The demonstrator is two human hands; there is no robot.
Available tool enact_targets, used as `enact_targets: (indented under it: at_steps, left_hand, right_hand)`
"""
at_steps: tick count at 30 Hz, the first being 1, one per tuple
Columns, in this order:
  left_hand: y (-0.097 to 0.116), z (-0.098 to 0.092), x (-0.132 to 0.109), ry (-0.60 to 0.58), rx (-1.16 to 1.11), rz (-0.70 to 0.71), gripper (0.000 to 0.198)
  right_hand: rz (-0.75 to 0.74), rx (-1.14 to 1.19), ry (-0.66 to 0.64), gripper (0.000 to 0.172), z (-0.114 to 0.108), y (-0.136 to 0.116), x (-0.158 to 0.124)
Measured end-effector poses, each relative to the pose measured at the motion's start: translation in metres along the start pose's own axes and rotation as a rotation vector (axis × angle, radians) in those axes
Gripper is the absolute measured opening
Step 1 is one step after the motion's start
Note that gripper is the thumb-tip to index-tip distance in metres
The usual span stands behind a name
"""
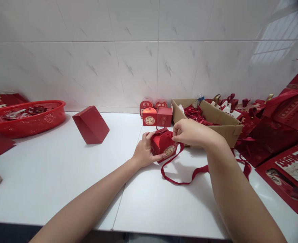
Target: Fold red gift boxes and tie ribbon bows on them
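Note:
My left hand (144, 151) is wrapped round the near left side of a small red gift box (161, 144) with gold lettering on its front. Flaps at the top of this box are folded inward, and it sits tilted to my view on the white table. With thumb and fingers pinched, my right hand (191, 132) holds a dark red ribbon (175, 182) at the box's upper right corner. From there the ribbon loops down over the table and passes behind my right forearm. The exact spot where it meets the box is hidden by my fingers.
Against the tiled wall stand several small red boxes (149, 117). Beside them, a cardboard box (220, 132) holds red ribbons. Red gift bags (286, 111) crowd the right. A plain red box (91, 125) and a red plastic basket (41, 123) are at left.

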State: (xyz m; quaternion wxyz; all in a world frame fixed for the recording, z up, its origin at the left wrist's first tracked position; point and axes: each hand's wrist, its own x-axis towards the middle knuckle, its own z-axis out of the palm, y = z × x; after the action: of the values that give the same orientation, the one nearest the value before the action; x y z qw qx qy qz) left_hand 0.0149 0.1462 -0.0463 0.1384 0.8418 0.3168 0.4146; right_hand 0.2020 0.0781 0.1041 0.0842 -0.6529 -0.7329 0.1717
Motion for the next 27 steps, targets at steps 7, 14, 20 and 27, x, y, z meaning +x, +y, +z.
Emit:
enact_targets:
  at_steps: [7, 14, 20, 27]
  left_hand:
    - [-0.0012, 0.0031, -0.0022, 0.002, 0.037, -0.021, 0.092]
    - [0.0041, -0.0003, -0.0002, -0.023, 0.023, 0.002, 0.088]
    - [0.0030, 0.0002, -0.0015, -0.027, 0.016, -0.015, 0.089]
    - [0.0001, 0.0004, -0.0021, -0.019, 0.043, 0.041, 0.092]
  right_hand:
    - [-0.024, -0.013, -0.023, 0.012, -0.0001, 0.0013, -0.0015]
    - [-0.027, 0.024, 0.010, 0.010, -0.0033, 0.0022, -0.0034]
    - [-0.012, 0.049, 0.017, 0.014, -0.0051, 0.0054, -0.0029]
    - [0.007, 0.062, 0.035, 0.014, -0.0001, -0.0006, -0.0017]
